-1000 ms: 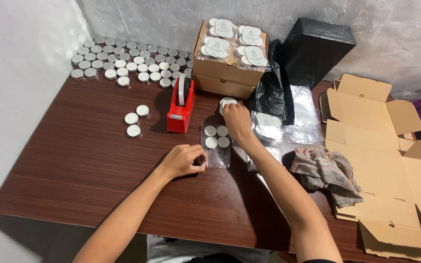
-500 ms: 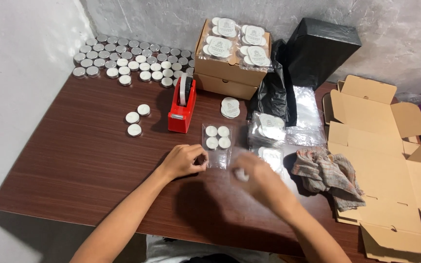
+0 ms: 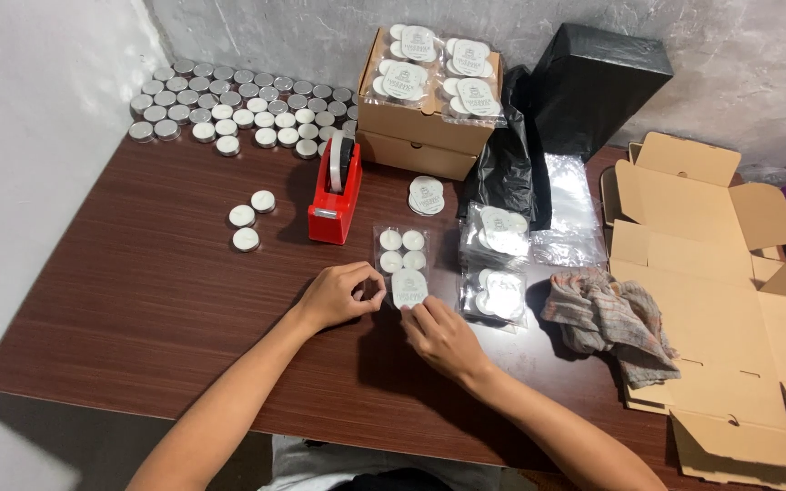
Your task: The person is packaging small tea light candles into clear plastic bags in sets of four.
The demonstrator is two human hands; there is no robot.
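Head view: your two bare hands met over a clear packet of tealights (image 3: pixel 401 264) near the centre of the dark wooden table (image 3: pixel 120 300). Your left hand (image 3: pixel 338 295), at nine o'clock of the packet, was curled, its grip narrow, thumb and forefinger pinched at the packet's lower left edge. Your right hand (image 3: pixel 443 336), at five o'clock of the packet, lay palm down with its fingertips (image 3: pixel 411 309) pressed on a round white label (image 3: pixel 408 288) at the packet's near end; whether it gripped anything could not be told. Four white tealights showed through the packet beyond the label.

At eleven o'clock of the packet stood a red tape dispenser (image 3: pixel 334 195), and farther out at ten o'clock three loose tealights (image 3: pixel 247 221) lay together. A small stack of round labels (image 3: pixel 427 195) sat at one o'clock. Two more sealed packets (image 3: pixel 495 264) lay just beside the packet at three o'clock, with a crumpled cloth (image 3: pixel 607 318) beyond them. Rows of tealights in metal cups (image 3: pixel 238 109) filled the far left corner of the table. An open cardboard box (image 3: pixel 429 91) of finished packets stood at twelve o'clock, a black bag (image 3: pixel 593 82) to its right, and flattened cardboard cartons (image 3: pixel 711 300) covered the right side.
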